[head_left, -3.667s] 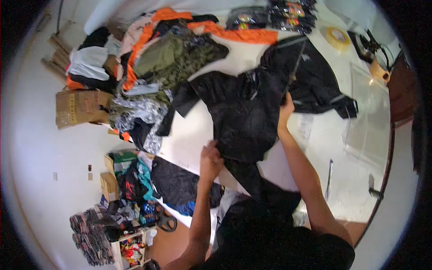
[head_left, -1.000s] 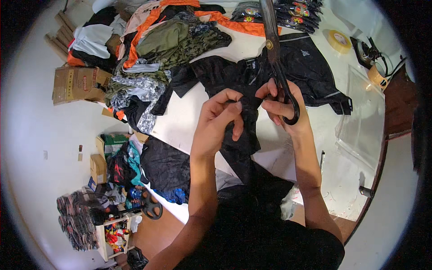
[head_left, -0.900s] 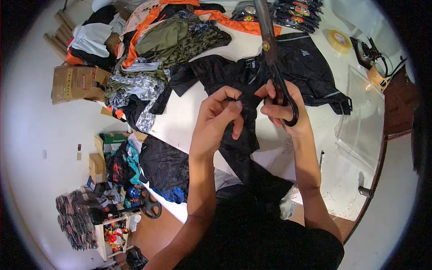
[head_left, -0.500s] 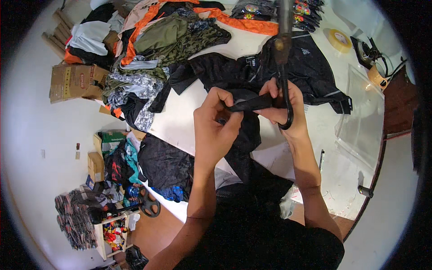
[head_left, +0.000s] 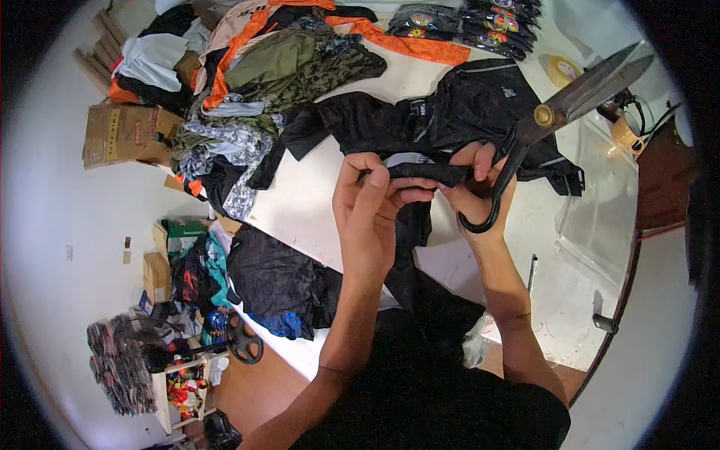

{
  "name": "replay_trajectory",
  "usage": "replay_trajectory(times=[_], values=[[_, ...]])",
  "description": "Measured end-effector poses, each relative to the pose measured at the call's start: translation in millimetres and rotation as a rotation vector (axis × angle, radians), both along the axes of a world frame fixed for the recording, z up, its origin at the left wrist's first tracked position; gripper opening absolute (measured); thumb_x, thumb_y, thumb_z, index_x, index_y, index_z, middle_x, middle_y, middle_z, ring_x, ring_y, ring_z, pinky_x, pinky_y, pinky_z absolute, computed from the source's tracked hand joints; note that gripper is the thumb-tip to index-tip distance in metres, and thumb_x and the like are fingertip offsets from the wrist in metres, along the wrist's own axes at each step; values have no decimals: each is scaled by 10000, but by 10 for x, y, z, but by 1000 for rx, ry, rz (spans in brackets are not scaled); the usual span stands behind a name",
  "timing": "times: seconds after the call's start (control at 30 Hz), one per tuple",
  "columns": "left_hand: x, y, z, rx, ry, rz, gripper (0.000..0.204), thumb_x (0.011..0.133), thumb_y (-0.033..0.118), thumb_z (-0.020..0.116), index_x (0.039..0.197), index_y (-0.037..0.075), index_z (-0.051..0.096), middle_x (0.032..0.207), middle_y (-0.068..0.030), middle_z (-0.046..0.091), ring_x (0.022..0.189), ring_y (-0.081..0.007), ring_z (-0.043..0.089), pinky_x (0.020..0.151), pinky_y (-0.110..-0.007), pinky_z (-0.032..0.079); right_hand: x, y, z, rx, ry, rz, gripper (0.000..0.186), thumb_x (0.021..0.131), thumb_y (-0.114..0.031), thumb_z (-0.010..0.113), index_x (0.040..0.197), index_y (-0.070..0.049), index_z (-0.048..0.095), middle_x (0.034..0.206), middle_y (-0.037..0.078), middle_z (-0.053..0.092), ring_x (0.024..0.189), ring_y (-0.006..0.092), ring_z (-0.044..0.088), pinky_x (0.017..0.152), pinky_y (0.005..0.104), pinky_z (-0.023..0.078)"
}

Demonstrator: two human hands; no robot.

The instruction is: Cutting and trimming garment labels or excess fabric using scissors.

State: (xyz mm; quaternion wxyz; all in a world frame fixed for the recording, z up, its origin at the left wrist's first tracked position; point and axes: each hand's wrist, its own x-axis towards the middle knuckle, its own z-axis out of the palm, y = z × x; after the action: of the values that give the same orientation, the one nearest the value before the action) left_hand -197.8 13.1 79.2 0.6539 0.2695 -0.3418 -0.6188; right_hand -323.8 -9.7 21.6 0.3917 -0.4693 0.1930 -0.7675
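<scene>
A black garment (head_left: 480,97) with thin grey piping lies spread over the white table, and one edge of it is lifted towards me. My left hand (head_left: 367,217) is closed on this folded edge, its thumb and forefinger at the left end. At the other end, fingers of my right hand (head_left: 466,201) grip the same edge. Large scissors (head_left: 544,115) with black handles also hang on my right hand, blades pointing up and right, away from the cloth. Part of the fabric between my hands is hidden by my fingers.
Heaped camouflage and orange garments (head_left: 285,64) cover the table's far left. Packaged black items (head_left: 495,30) are stacked at the back. Yellow tape (head_left: 562,71), clear plastic sheeting (head_left: 600,217) and an orange cup-like object (head_left: 628,133) lie right. A cardboard box (head_left: 127,135) stands left.
The scissors have swung from upright to a slant towards the upper right, their blades now in full view. My left hand's fingers have shifted along the garment edge, and its other fingers now extend beneath.
</scene>
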Motion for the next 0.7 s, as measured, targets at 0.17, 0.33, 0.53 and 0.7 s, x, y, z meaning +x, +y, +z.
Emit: replay_trajectory(times=[0.17,0.33,0.53,0.7], values=[[73,-63,-118,-74,23,-7,175,849,-1,538,969,52,423,870,-83,604,799,-174,631,688,-294,526,17,112,58,94,191,-37,350,667,98,678,743,-76,384,835,122,601,684,112,569,625,222,444],[134,-17,-55,-54,146,-61,242,824,-73,535,990,54,413,904,-98,604,811,-153,625,723,-281,531,112,153,97,22,137,3,388,668,91,712,711,-78,365,813,141,618,683,121,594,590,227,466],[147,38,6,-101,133,-53,365,787,-152,531,1069,44,405,972,-113,584,828,-142,615,757,-248,508,162,139,30,19,-87,118,383,679,60,716,724,-75,361,844,202,621,528,119,560,455,220,448],[194,45,-8,-101,104,-50,400,778,-151,555,1096,38,404,996,-123,575,861,-150,606,781,-250,490,129,178,59,168,-260,277,287,746,41,629,733,-56,359,752,213,608,385,116,473,351,236,395]])
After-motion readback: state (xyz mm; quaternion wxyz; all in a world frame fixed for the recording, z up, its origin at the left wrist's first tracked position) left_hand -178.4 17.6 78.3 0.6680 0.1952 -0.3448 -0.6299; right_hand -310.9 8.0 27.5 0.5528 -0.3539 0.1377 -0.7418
